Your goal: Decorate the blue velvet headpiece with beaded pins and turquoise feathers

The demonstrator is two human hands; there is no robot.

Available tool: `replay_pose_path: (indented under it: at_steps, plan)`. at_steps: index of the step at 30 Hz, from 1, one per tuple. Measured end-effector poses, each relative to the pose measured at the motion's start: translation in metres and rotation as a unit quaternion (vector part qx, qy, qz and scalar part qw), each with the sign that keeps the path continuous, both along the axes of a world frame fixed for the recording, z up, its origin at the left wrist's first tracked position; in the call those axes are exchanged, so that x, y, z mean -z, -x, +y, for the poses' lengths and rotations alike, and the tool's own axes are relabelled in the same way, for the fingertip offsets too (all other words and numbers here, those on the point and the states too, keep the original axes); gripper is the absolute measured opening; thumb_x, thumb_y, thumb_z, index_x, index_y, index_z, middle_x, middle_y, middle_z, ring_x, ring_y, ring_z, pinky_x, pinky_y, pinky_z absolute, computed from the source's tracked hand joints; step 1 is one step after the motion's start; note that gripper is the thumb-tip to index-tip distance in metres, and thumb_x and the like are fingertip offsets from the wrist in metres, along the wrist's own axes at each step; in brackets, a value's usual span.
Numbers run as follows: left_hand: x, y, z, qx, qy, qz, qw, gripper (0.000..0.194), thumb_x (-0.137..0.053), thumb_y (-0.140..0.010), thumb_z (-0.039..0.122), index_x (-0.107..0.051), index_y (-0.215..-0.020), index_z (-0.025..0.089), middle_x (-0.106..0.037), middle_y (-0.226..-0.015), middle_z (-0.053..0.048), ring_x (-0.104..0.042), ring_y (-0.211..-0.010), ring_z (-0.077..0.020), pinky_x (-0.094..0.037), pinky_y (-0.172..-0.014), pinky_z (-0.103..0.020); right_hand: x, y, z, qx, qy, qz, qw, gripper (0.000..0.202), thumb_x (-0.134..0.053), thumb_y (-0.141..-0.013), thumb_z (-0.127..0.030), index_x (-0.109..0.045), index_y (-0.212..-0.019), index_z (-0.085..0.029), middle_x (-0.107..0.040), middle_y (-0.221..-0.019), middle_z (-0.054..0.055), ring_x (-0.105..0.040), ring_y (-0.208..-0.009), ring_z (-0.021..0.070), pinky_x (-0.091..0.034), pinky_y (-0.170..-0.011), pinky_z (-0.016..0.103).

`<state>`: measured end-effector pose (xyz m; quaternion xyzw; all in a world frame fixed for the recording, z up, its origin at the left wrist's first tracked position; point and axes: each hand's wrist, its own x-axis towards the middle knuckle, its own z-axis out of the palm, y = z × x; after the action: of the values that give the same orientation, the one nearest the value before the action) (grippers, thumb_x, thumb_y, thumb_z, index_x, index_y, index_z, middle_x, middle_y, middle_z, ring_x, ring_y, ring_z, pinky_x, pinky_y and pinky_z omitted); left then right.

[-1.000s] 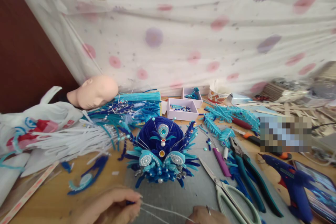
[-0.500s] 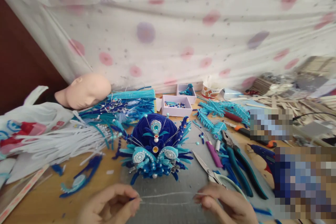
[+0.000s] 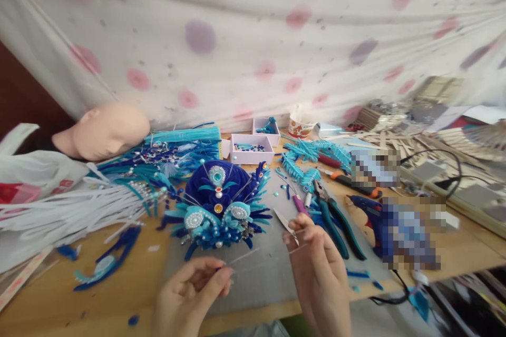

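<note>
My left hand [image 3: 197, 292] pinches one end of a thin pale thread [image 3: 244, 256] in front of a blue beaded headpiece [image 3: 219, 210]. Something small and dark shows between its fingertips. My right hand [image 3: 318, 268] is raised, its fingers bent together on the thread's other end. The headpiece stands upright on a grey mat [image 3: 253, 284], with pearls, a turquoise gem and yellow gems on its front. Open scissors [image 3: 286, 224] lie just behind my right hand, which hides their handles. Neither hand touches the headpiece.
Pliers [image 3: 336, 218] and a blue glue gun [image 3: 369, 216] lie to the right. Two small bead boxes [image 3: 253, 157] stand behind the headpiece. At the left are a mannequin head [image 3: 106, 131], white strips [image 3: 75, 216] and a curved blue piece [image 3: 114, 263].
The view has turned to the right and shifted. My right hand has risen and turned upright, and the thread now slants up to it. My left hand still pinches its end.
</note>
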<state>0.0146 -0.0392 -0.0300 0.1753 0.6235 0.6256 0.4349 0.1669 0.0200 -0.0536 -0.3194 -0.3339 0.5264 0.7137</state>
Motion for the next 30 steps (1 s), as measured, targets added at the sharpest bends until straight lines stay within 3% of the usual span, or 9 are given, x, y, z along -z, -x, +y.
replay_pose_path:
  at_steps: [2, 4, 7, 13, 19, 24, 30]
  plan:
    - [0.002, -0.004, -0.002, 0.001, 0.001, -0.017, 1.000, 0.041, -0.096, -0.041, 0.042, -0.072, -0.064, 0.018, -0.069, -0.052, 0.001, -0.064, -0.048, -0.0119, -0.055, -0.052, -0.017, -0.005, 0.000, 0.001, -0.015, -0.020, 0.010, 1.000, 0.019, -0.079, -0.083, -0.042, -0.074, -0.076, -0.025, -0.071, -0.099, 0.003, -0.065, -0.082, 0.0154, -0.056, -0.076, 0.029]
    - [0.006, -0.004, -0.005, 0.002, 0.002, -0.052, 0.999, 0.040, -0.097, -0.041, 0.038, -0.073, -0.065, 0.017, -0.071, -0.056, 0.000, -0.065, -0.049, -0.0109, -0.055, -0.052, -0.015, -0.006, -0.002, 0.001, -0.022, -0.054, 0.011, 0.998, 0.016, -0.081, -0.082, -0.041, -0.076, -0.077, -0.026, -0.073, -0.088, 0.002, -0.067, -0.080, 0.0154, -0.056, -0.077, 0.029]
    - [0.014, 0.002, -0.007, 0.021, 0.015, -0.113, 0.993, 0.041, -0.099, -0.039, 0.034, -0.074, -0.065, 0.016, -0.075, -0.060, -0.003, -0.068, -0.050, -0.0133, -0.058, -0.052, -0.018, -0.006, -0.003, 0.000, 0.008, -0.082, 0.005, 0.997, 0.018, -0.081, -0.081, -0.042, -0.076, -0.075, -0.026, -0.072, -0.073, 0.000, -0.067, -0.072, 0.0139, -0.055, -0.074, 0.027]
    - [0.025, 0.006, -0.011, 0.018, 0.015, -0.153, 0.988, 0.041, -0.100, -0.036, 0.031, -0.073, -0.064, 0.017, -0.076, -0.061, -0.003, -0.071, -0.050, -0.0177, -0.062, -0.051, -0.022, -0.010, -0.002, -0.002, 0.057, -0.106, 0.020, 0.993, 0.019, -0.085, -0.078, -0.040, -0.076, -0.071, -0.024, -0.071, -0.066, -0.003, -0.067, -0.068, 0.0119, -0.055, -0.073, 0.025]
    - [0.019, -0.003, -0.013, 0.015, 0.008, -0.164, 0.986, 0.040, -0.099, -0.039, 0.029, -0.073, -0.066, 0.017, -0.078, -0.064, -0.002, -0.072, -0.052, -0.0173, -0.063, -0.053, -0.021, -0.015, -0.005, -0.002, 0.045, -0.108, 0.042, 0.992, 0.023, -0.090, -0.071, -0.038, -0.071, -0.067, -0.024, -0.073, -0.063, -0.003, -0.068, -0.064, 0.0125, -0.056, -0.070, 0.026]
    - [0.014, -0.013, -0.015, -0.004, 0.005, -0.158, 0.987, 0.038, -0.098, -0.040, 0.022, -0.073, -0.068, 0.016, -0.077, -0.064, -0.002, -0.071, -0.051, -0.0151, -0.061, -0.054, -0.019, -0.016, -0.005, -0.002, 0.074, -0.117, 0.005, 0.990, 0.027, -0.089, -0.069, -0.047, -0.081, -0.089, -0.032, -0.070, -0.060, -0.004, -0.065, -0.059, 0.0126, -0.055, -0.064, 0.026]
    - [0.009, -0.019, -0.020, -0.009, -0.019, -0.159, 0.987, 0.038, -0.099, -0.039, 0.022, -0.073, -0.066, 0.016, -0.076, -0.061, -0.001, -0.070, -0.051, -0.0138, -0.060, -0.052, -0.017, -0.016, -0.006, -0.002, 0.080, -0.138, -0.010, 0.987, 0.018, -0.087, -0.072, -0.049, -0.082, -0.083, -0.036, -0.069, -0.060, -0.003, -0.065, -0.061, 0.0127, -0.056, -0.063, 0.028]
